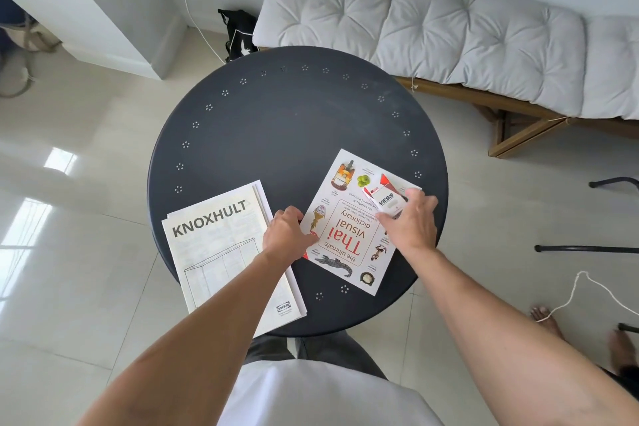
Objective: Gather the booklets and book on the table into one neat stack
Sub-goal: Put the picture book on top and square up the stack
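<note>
**Both hands on the book at the counter's near-right side**

A round dark counter (276, 121) carries two groups of printed matter along its near edge. At the near-left edge lie the KNOXHULT booklets (221, 249), several thin sheets already layered with their edges slightly fanned. Their long axis runs from the near edge toward the counter's middle, tilted a little leftward at the far end, and the title reads upright to the person. The near corner overhangs the counter's rim.

Just beside them, toward the near-right edge, lies the Thai visual dictionary book (349, 228), flat and cover-up. Its long axis is tilted rightward at the far end, and its title reads upside down from the person's side.

The left hand (285, 233) has its grip curled on the book's left edge, the knuckles between book and booklets. The right hand (411, 221) has its grip closed around a small red-and-white booklet (383, 197) marked VESS, held at the book's far-right corner; whether it touches the cover I cannot tell.
</note>
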